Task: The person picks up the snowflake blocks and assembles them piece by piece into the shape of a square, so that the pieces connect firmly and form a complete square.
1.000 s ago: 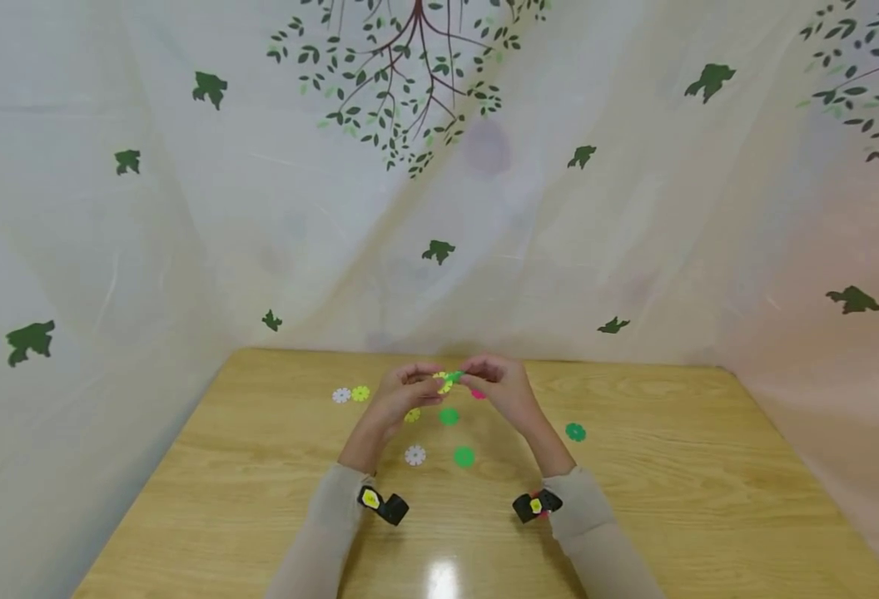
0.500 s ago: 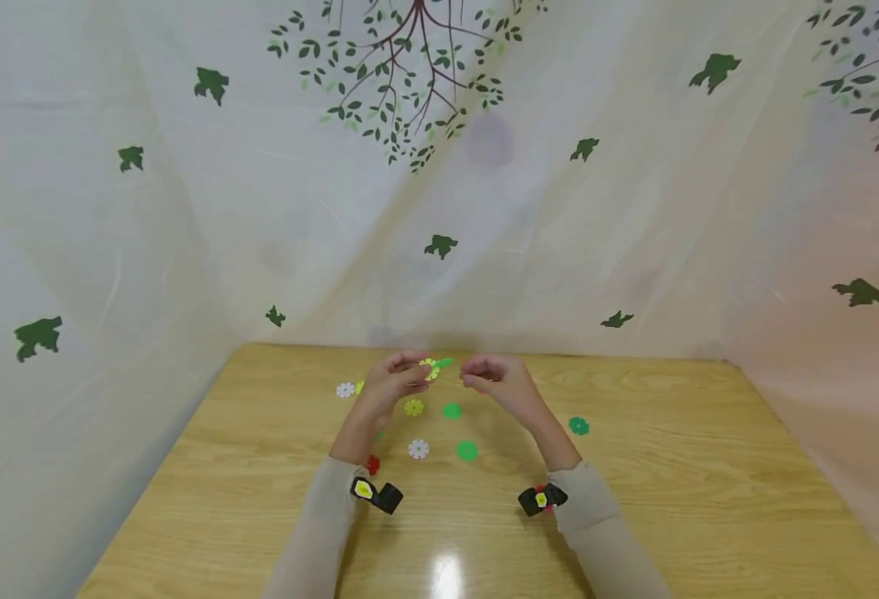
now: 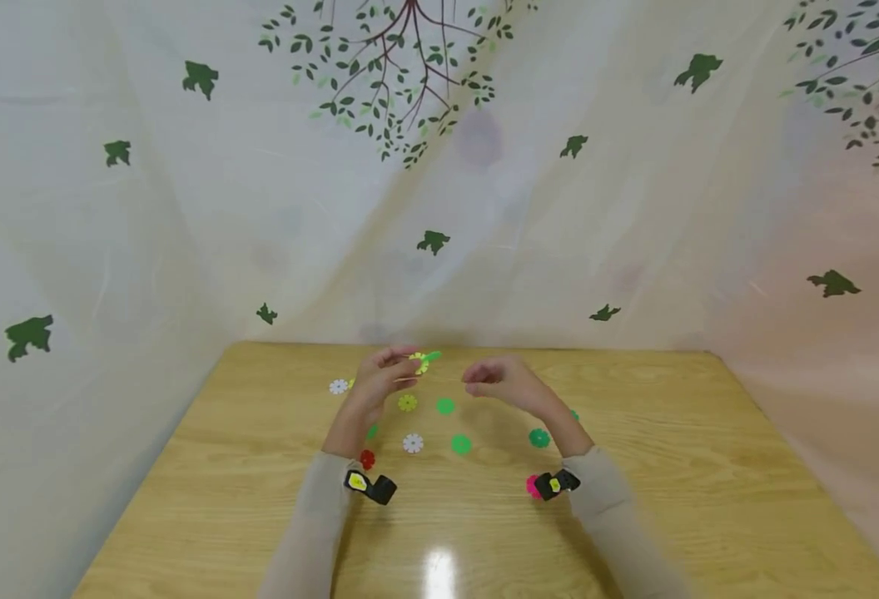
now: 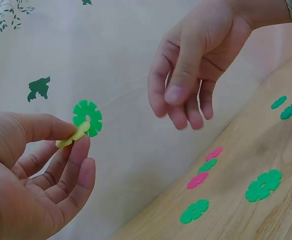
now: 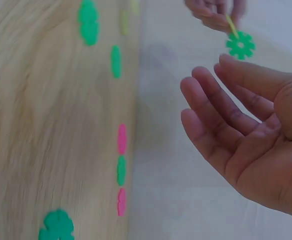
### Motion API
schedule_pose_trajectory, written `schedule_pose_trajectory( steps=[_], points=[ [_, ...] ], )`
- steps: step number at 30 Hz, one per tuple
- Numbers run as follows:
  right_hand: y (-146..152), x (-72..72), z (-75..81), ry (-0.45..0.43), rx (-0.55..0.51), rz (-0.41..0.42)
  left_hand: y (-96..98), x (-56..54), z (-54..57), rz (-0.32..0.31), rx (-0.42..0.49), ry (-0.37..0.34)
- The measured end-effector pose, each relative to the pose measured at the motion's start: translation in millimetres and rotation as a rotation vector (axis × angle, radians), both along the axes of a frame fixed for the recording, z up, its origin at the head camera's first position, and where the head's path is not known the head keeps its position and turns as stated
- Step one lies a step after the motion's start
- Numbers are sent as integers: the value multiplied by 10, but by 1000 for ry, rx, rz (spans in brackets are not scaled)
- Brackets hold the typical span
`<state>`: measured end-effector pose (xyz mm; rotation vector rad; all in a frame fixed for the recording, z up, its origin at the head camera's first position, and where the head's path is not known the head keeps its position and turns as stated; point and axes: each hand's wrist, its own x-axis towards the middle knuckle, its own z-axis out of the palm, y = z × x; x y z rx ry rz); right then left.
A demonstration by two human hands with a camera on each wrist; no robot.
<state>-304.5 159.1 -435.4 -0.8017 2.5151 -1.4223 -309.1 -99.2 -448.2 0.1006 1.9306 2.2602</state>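
My left hand (image 3: 379, 383) is raised over the far part of the table and pinches a yellow notched flower-shaped disc (image 4: 72, 137) between thumb and fingers. Slotted into that disc's edge, a bright green notched disc (image 4: 95, 111) sticks out at an angle beyond the fingertips. The yellow disc is seen nearly edge-on in both wrist views. To the right, my right hand (image 3: 510, 387) hovers apart from the joined pair. Its fingers (image 5: 211, 100) are loosely bent and hold nothing, with the thumb away from them in the right wrist view.
Loose discs lie on the wooden table (image 3: 275, 516): a white one (image 3: 413, 449), a yellow one (image 3: 402, 403), green ones (image 3: 461, 444), a darker green one (image 3: 539, 438), a red one (image 3: 368, 459) and pink ones (image 4: 197, 180). A printed cloth (image 3: 335, 208) hangs behind the table.
Both hands were together at the joined discs one second ago. My right hand has since let go and drawn away; my left hand has carried the pair to the left.
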Motion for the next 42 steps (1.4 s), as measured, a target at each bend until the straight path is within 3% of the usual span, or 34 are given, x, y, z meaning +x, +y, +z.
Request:
schedule_pose_trajectory(
  steps=[5,8,14,19,26,29,35,42],
  points=[
    [-30,5,-27,12,191,217,62,-21,13,-4,-7,-1],
    [-70,42,-68,-16,273,292,94,-27,10,-1,-14,4],
    [-122,111,-158,-47,372,268,149,-37,5,-4,-17,-1],
    [-102,116,-179,-53,354,235,178,-71,20,-24,-24,13],
    [-17,32,-124,-48,220,157,163,-95,22,-58,-28,25],
    [6,-17,-111,-38,84,48,154,-64,-5,-61,-18,15],
    [-19,-40,-90,-119,-236,-153,150,1,-97,-70,-47,-8],
    [-114,-28,-117,-97,-333,-228,146,28,-145,-67,-57,-9]
  ],
)
